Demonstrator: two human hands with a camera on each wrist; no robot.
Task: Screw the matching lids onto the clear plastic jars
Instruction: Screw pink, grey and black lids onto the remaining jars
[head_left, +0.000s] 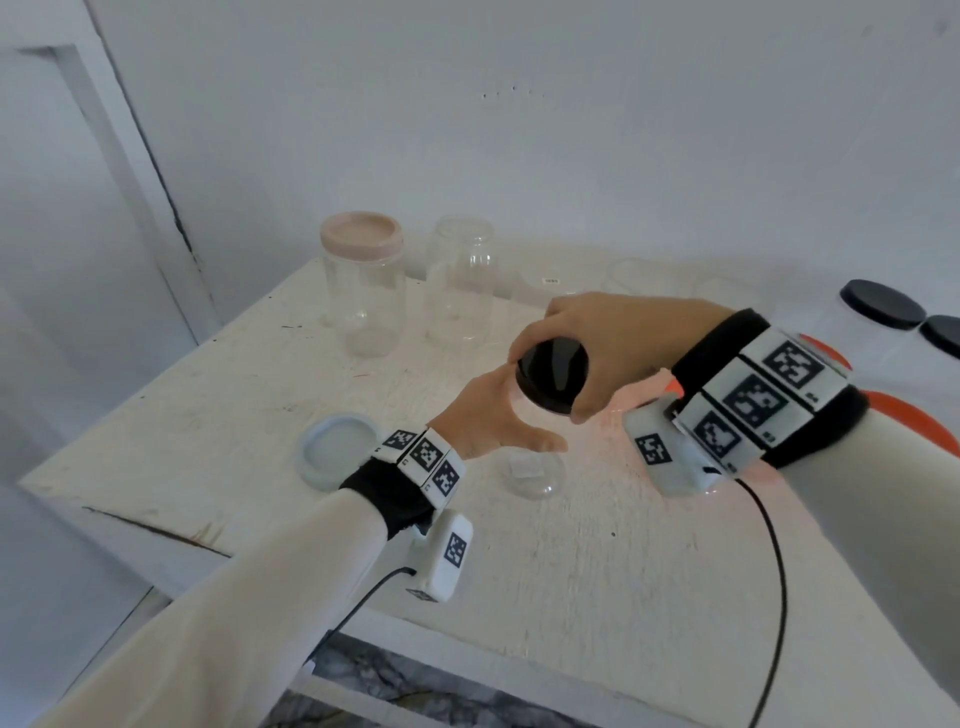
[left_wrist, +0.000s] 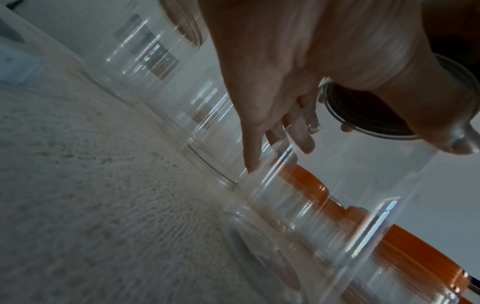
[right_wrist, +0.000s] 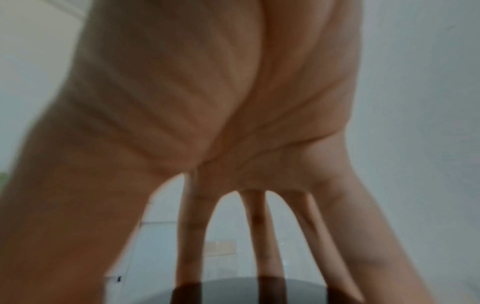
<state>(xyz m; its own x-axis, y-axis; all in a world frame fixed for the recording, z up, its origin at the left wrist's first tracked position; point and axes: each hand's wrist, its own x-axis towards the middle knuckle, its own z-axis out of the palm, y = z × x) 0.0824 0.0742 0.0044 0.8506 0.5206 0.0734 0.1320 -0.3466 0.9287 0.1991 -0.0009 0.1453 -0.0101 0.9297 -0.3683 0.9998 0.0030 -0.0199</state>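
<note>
Right hand (head_left: 618, 343) grips black lid (head_left: 553, 375); left hand (head_left: 488, 415) clasps clear jar (head_left: 532, 470).

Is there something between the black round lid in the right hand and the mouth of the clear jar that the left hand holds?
Nothing visible. The right hand grips the black round lid at the top of the clear plastic jar, which the left hand holds.

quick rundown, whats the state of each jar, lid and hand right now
front jar: upright, held by left hand
black lid: on that jar's mouth, gripped by right hand
pink-lidded jar: capped
back clear jar: uncapped
pale blue lid: loose on table
</note>
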